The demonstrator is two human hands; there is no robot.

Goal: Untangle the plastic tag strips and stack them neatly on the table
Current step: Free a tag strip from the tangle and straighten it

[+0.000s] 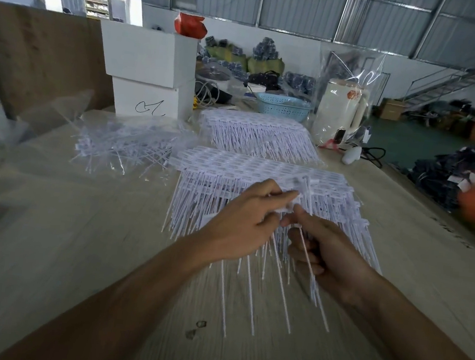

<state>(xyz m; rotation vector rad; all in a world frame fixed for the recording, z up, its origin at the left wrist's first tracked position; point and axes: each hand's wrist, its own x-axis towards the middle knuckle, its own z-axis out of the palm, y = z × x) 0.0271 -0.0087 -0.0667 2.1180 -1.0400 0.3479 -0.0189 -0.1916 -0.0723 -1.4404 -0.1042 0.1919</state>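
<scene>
Plastic tag strips, white, long thin tails with flat printed heads. One small bunch point(292, 204) held above the table between both hands: left hand point(243, 225) pinches the heads between thumb and fingertips; right hand point(328, 255) has its fingers curled round the tails, which run down past the wrist toward the near edge. Directly beneath the hands, a neat stack point(231, 167) of strips, heads lined up in rows at the far side, tails fanned toward the viewer. Behind it, a second neat stack point(254, 128) laid the same way. To the left of both, a tangled pile point(125, 143) of loose strips lying on clear plastic wrap. Table point(74, 250), pale wood grain, with two small dark marks near the front. Far left corner: two white boxes point(150, 75), one on the other, the lower marked with a black scrawl; a red bag point(189, 24) on top. Far side: light blue basket point(283, 106); cream kettle point(338, 111) inside a clear plastic bag. Beyond the table, a warehouse floor with dark bundles of goods and a metal stair at the right.
</scene>
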